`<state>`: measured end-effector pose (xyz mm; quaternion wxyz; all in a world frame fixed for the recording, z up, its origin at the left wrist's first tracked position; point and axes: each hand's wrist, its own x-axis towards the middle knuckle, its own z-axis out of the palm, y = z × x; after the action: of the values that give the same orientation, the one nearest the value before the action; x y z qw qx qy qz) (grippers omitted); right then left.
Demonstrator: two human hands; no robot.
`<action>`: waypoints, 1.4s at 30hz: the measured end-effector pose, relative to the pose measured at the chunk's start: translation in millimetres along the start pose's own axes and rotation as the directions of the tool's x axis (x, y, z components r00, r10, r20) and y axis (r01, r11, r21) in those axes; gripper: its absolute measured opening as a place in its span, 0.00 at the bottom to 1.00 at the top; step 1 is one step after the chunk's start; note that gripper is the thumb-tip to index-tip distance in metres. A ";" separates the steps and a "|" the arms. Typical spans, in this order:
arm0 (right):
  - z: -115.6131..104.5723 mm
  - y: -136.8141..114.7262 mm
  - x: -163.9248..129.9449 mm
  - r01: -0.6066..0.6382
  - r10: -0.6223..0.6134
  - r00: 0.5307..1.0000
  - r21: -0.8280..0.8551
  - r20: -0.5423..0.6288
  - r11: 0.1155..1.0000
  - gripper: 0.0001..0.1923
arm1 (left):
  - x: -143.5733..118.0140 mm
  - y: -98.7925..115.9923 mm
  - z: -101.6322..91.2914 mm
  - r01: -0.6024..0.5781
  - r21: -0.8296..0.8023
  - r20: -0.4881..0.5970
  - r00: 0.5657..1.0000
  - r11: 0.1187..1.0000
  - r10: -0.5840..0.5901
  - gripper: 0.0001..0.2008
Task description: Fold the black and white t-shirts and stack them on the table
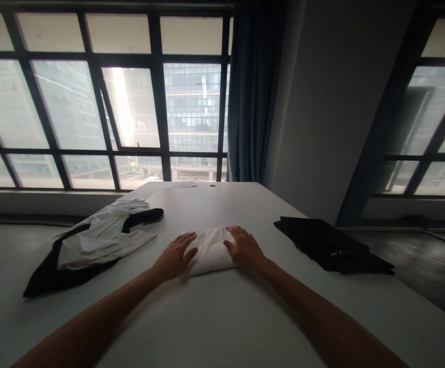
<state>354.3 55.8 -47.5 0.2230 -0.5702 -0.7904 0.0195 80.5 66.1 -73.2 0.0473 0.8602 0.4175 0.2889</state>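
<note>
The folded white cloth (210,250) lies on the tabletop (222,317), midway between its left and right edges, with both hands flat on it. The left hand (174,258) covers its left edge and the right hand (244,249) its right edge — each grip is spread wide, palm down, closed on nothing. To press it well, I'd judge even weight from both palms matters, sliding outward so the folds stay square. A loose black-and-white heap (92,240) sits toward the left edge; a folded black garment (331,245) toward the right.
</note>
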 end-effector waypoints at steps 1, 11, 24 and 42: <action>2.9 -2.8 -0.9 0.064 -0.063 0.998 -0.017 0.029 0.998 0.29 | -0.9 5.0 4.2 -0.055 0.013 0.072 0.996 0.998 0.054 0.29; 21.8 12.1 3.6 0.091 -0.101 0.901 0.043 0.422 0.995 0.36 | 1.5 0.1 9.4 0.009 0.100 0.407 0.912 0.995 -0.049 0.37; 0.9 47.0 16.2 -0.024 0.055 0.988 -0.205 0.147 0.978 0.26 | -0.1 27.2 -19.3 -0.118 0.114 0.231 0.969 0.987 0.089 0.24; -14.6 72.7 35.7 -0.269 0.287 0.948 0.136 -0.135 0.954 0.07 | -2.9 -15.0 2.8 0.204 0.253 0.368 0.884 0.946 -0.290 0.38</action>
<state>415.7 110.3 -43.3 0.3109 -0.6618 -0.6801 0.0527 70.3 74.0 -81.7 0.0782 0.8406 0.5333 0.0535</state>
